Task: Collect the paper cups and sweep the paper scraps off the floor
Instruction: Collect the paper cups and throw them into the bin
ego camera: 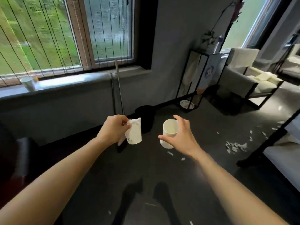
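My left hand (pixel 113 129) pinches the rim of a crumpled white paper cup (pixel 134 133) that hangs mouth-up at waist height. My right hand (pixel 180 137) curls round a second white paper cup (pixel 168 129), upright with its open mouth toward me. Both cups are held above the dark floor, about a hand's width apart. A third paper cup (pixel 29 83) stands on the window sill at the far left. White paper scraps (pixel 235 146) lie scattered on the floor to the right, with a few small bits (pixel 170 153) nearer my feet.
A black bin (pixel 145 118) stands against the wall just beyond the cups, with long thin handles (pixel 117 88) leaning beside it. A black-framed stand (pixel 194 82) and a pale armchair (pixel 248 82) are at the right. A bench's dark leg (pixel 267 143) crosses the right edge.
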Demonstrator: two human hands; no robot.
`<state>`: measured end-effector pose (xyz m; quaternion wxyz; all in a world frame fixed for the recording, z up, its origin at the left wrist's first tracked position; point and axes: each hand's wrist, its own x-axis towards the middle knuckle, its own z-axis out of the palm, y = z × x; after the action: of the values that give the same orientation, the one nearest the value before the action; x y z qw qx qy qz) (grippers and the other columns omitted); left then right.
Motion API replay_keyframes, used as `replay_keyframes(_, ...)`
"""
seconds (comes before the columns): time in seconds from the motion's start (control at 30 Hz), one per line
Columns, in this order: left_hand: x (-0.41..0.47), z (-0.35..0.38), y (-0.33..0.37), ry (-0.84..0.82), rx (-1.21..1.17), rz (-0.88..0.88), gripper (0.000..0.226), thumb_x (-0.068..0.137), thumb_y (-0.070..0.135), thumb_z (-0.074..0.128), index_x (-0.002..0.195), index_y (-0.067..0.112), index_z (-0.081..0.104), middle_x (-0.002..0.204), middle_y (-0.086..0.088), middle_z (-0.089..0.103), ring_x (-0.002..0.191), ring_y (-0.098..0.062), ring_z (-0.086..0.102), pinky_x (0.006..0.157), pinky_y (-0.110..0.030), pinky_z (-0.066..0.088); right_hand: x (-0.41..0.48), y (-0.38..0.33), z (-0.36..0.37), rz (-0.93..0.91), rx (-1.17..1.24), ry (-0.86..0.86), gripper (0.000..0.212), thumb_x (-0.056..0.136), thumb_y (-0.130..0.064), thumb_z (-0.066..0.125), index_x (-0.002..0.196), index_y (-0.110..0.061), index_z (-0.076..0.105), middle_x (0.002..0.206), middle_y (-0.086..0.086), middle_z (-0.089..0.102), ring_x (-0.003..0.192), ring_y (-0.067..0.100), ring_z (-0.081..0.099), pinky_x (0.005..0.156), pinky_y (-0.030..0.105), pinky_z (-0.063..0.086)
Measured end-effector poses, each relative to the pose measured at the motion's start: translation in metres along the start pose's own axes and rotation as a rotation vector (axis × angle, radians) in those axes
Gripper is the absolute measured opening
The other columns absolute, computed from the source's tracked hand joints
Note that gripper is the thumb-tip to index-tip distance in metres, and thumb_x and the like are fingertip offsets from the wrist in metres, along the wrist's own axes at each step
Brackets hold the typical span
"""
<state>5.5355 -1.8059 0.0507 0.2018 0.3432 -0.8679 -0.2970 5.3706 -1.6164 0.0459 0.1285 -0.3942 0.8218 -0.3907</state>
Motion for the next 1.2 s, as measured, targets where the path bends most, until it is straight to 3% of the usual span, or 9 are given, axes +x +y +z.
replay_keyframes(0.07,0.049,-0.007,-0.001,0.009,0.035,-0.002,0.013,0.089,0.017,0.062,0.099,0.013,0.070,0.089,0.002,0.062,0.084,-0.014,0.059,0.077,-0.032,0.051,0.057,-0.001,-0.002,-0.038,-0.005,-0.024,0.096,0.068,-0.050,0.078,0.144,-0.030,0.023,0.132,-0.011,0.023,0.109,0.004,0.031,0.093,0.022,0.030)
replay_keyframes(0.3,0.208,0.003,-0.012,0.067,0.102,-0.027,0.013,0.087,0.013,0.064,0.097,0.008,0.071,0.086,0.000,0.061,0.081,-0.016,0.058,0.076,-0.029,0.048,0.237,0.013,0.009,-0.135,0.000,-0.046,0.098,0.067,-0.050,0.080,0.145,-0.024,0.027,0.137,-0.005,0.027,0.118,0.006,0.032,0.096,0.021,0.029)
replay_keyframes(0.53,0.390,0.081,-0.044,0.045,0.111,-0.071,0.008,0.085,0.016,0.067,0.091,0.013,0.072,0.082,0.005,0.060,0.077,-0.016,0.059,0.070,-0.033,0.050,0.436,0.086,0.035,-0.099,0.032,-0.162,0.096,0.071,-0.040,0.081,0.146,-0.024,0.023,0.143,-0.004,0.025,0.125,0.009,0.031,0.099,0.021,0.027)
replay_keyframes(0.63,0.466,0.119,-0.057,0.005,0.063,-0.178,0.002,0.085,0.016,0.066,0.084,0.016,0.068,0.080,0.005,0.063,0.078,-0.016,0.062,0.072,-0.038,0.053,0.520,0.120,0.043,-0.048,0.020,-0.251,0.098,0.072,-0.035,0.081,0.148,-0.023,0.019,0.144,-0.002,0.022,0.117,0.002,0.028,0.097,0.018,0.026)
replay_keyframes(0.73,0.533,0.158,-0.080,0.000,0.001,-0.278,0.003,0.085,0.016,0.066,0.083,0.018,0.065,0.082,0.006,0.064,0.077,-0.014,0.061,0.071,-0.035,0.053,0.596,0.151,0.060,-0.014,-0.019,-0.320,0.099,0.072,-0.033,0.082,0.148,-0.020,0.020,0.144,0.001,0.023,0.123,0.009,0.034,0.096,0.016,0.025)
replay_keyframes(0.83,0.584,0.200,-0.110,-0.016,0.006,-0.320,0.002,0.086,0.014,0.064,0.087,0.013,0.066,0.086,0.002,0.063,0.078,-0.014,0.059,0.066,-0.027,0.045,0.657,0.184,0.091,-0.022,-0.080,-0.365,0.098,0.072,-0.033,0.082,0.148,-0.015,0.023,0.144,0.005,0.025,0.130,0.016,0.034,0.096,0.011,0.021)
replay_keyframes(0.93,0.630,0.248,-0.149,-0.070,0.048,-0.359,0.007,0.088,0.010,0.062,0.092,0.008,0.067,0.090,0.000,0.054,0.084,-0.019,0.055,0.068,-0.022,0.036,0.702,0.222,0.134,0.001,-0.100,-0.426,0.098,0.072,-0.038,0.081,0.148,-0.017,0.023,0.143,0.003,0.026,0.130,0.016,0.034,0.098,0.017,0.026)
replay_keyframes(1.07,0.689,0.327,-0.214,-0.104,0.031,-0.381,0.016,0.091,0.011,0.060,0.103,0.007,0.069,0.102,-0.004,0.053,0.093,-0.022,0.055,0.075,-0.024,0.038,0.760,0.288,0.205,0.032,-0.105,-0.466,0.098,0.074,-0.042,0.078,0.149,-0.020,0.020,0.142,0.000,0.024,0.128,0.015,0.035,0.096,0.020,0.031)
replay_keyframes(1.2,0.734,0.415,-0.284,-0.253,0.051,-0.446,0.024,0.096,0.016,0.052,0.114,0.008,0.065,0.117,-0.010,0.056,0.104,-0.025,0.056,0.087,-0.035,0.046,0.807,0.360,0.286,0.104,-0.092,-0.495,0.097,0.074,-0.042,0.077,0.148,-0.020,0.019,0.143,0.002,0.026,0.130,0.019,0.035,0.100,0.030,0.037)
